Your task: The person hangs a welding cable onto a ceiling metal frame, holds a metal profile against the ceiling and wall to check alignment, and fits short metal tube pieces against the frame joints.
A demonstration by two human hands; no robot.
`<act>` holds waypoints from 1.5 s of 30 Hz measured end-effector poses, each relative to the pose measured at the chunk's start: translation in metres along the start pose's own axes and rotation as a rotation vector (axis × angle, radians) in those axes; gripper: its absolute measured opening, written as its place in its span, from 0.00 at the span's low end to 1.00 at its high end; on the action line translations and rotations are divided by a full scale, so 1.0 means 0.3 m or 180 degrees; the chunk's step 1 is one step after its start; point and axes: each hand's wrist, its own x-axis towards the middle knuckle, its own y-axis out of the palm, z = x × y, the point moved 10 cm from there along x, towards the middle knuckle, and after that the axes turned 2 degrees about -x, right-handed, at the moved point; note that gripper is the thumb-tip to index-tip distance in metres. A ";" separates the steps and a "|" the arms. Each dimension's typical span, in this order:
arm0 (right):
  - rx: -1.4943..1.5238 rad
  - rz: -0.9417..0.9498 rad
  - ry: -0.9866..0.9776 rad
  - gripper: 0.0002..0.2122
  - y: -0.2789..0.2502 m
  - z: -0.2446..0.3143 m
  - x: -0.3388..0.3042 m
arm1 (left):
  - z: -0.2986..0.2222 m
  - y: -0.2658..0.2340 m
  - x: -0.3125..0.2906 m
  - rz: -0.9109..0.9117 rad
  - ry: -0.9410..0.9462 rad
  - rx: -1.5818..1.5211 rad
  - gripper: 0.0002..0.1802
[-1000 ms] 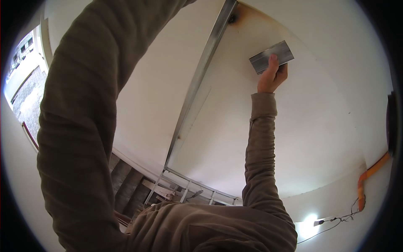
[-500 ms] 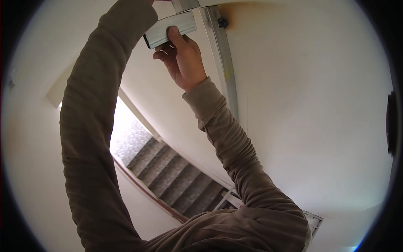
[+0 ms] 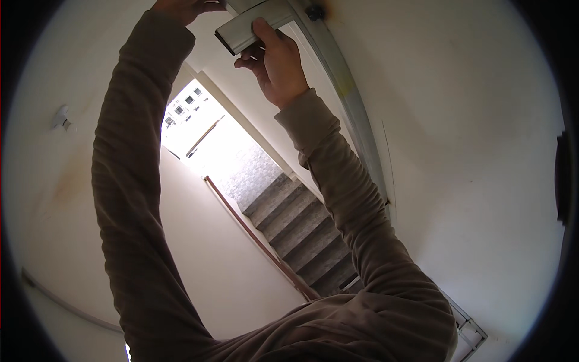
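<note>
Raised overhead, my right hand (image 3: 278, 67) grips a short grey metal channel piece (image 3: 244, 29). Its thumb lies on the flat face, and the fingers curl in underneath. The piece's dark end points down to the left; its other end meets a long grey metal channel (image 3: 341, 81) on the wall. I cannot tell whether the two are joined. At the top edge, my left hand (image 3: 186, 8) reaches toward the grey metal above the short piece. Most of its fingers are cut off by the frame, so their hold is hidden.
Grey stone stairs (image 3: 301, 229) run below between pale walls, with a reddish-brown handrail (image 3: 253, 238) beside them. Beyond is a bright opening (image 3: 199, 133). A white lamp fitting (image 3: 63, 118) is at left. A dark knob (image 3: 314, 12) sits by the long channel, near a brown stain.
The view has tilted and shifted, showing more stairs, the bright opening and the lamp fitting. More of my left hand shows now. My right hand keeps its hold on the channel piece.
</note>
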 end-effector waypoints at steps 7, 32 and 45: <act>0.0395 0.0149 0.0204 0.15 -0.045 -0.020 0.080 | 0.276 -0.241 0.298 -0.0354 -0.0687 -0.0770 0.41; 0.0248 0.0047 -0.0025 0.14 -0.178 0.050 0.107 | 0.022 0.198 0.114 0.0095 -0.0278 -0.0109 0.39; 0.0216 0.0007 0.0028 0.14 -0.174 0.040 0.117 | 0.012 0.194 0.086 0.0111 -0.0279 -0.0065 0.38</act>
